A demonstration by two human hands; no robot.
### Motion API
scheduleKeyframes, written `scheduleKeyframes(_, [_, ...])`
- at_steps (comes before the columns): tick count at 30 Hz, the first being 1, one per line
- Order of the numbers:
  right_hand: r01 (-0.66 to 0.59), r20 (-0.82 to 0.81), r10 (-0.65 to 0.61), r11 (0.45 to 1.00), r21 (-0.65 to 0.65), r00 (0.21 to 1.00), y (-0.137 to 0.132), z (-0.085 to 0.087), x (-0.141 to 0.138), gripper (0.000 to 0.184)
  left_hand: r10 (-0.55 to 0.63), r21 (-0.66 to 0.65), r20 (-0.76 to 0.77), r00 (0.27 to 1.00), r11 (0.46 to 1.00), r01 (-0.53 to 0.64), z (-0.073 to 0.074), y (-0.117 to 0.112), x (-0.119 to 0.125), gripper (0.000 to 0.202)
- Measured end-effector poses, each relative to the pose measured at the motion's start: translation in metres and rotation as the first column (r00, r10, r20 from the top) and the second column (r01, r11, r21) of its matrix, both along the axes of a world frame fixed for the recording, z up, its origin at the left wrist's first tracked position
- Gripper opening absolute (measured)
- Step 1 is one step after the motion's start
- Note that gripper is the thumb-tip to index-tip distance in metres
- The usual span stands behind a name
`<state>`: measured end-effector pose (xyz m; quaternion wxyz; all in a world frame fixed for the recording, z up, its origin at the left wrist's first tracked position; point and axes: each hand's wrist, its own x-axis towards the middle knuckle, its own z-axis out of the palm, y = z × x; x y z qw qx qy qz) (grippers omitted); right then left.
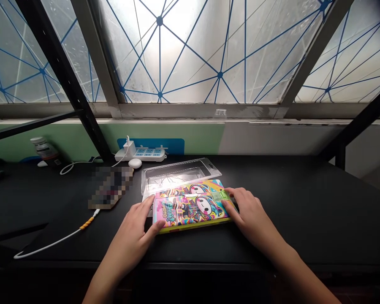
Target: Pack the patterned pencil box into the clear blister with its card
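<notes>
A flat, brightly printed box (pixel 191 204) with cartoon figures lies on the black table (pixel 304 202) in front of me. My left hand (pixel 136 232) grips its left end, thumb on the front corner and fingers along the edge. My right hand (pixel 250 215) clasps its right end, fingers curled over the corner. Just behind the box rests a clear plastic tray (pixel 177 173), touching its far edge.
A pixelated phone (pixel 110 188) lies left of the box with a white cable (pixel 53 242) running to the front left. A white power strip (pixel 142 154), a small white puck (pixel 134 163) and a bottle (pixel 46 150) stand along the back wall. Black frame posts rise at both sides.
</notes>
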<state>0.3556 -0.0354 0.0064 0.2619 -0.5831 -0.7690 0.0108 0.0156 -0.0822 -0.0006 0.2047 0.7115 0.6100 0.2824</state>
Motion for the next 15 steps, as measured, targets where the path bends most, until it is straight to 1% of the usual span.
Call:
scheduleKeyframes(2, [-0.057,0.092,0.05,0.996,0.072,0.994,0.003,0.007,-0.01,0.03,0.004,-0.016,0.021,1.0,1.0,-0.003,-0.001,-0.001,-0.001,0.077])
scheduleKeyframes(3, [-0.106,0.133,0.094,0.991,0.083,0.987,0.005,0.011,-0.016,0.028,0.006,-0.019,0.039,0.999,1.0,-0.005,-0.002,-0.001,-0.002,0.08])
scheduleKeyframes(5, [-0.231,0.183,0.22,0.972,0.042,0.958,0.009,0.019,-0.033,0.025,0.011,-0.025,0.077,0.997,1.0,-0.009,-0.003,-0.001,-0.002,0.087])
scheduleKeyframes(7, [-0.335,0.177,0.336,0.941,-0.038,0.925,0.015,0.024,-0.052,0.024,0.014,-0.026,0.107,0.994,1.0,-0.011,-0.003,0.0,-0.002,0.091])
scheduleKeyframes(8, [-0.365,0.164,0.371,0.929,-0.068,0.914,0.018,0.025,-0.06,0.023,0.017,-0.024,0.116,0.993,1.0,-0.015,-0.003,0.0,-0.002,0.092])
scheduleKeyframes(10, [-0.384,0.14,0.395,0.918,-0.1,0.908,0.025,0.025,-0.075,0.02,0.02,-0.016,0.121,0.992,1.0,-0.018,-0.001,0.002,-0.002,0.094])
scheduleKeyframes(12, [-0.368,0.128,0.38,0.924,-0.109,0.916,0.032,0.024,-0.086,0.016,0.018,-0.006,0.097,0.995,1.0,-0.018,0.0,0.005,-0.002,0.099])
scheduleKeyframes(15, [-0.331,0.108,0.344,0.936,-0.123,0.933,0.04,0.024,-0.093,0.015,0.005,0.025,0.04,0.999,1.0,-0.006,0.003,0.009,-0.003,0.105])
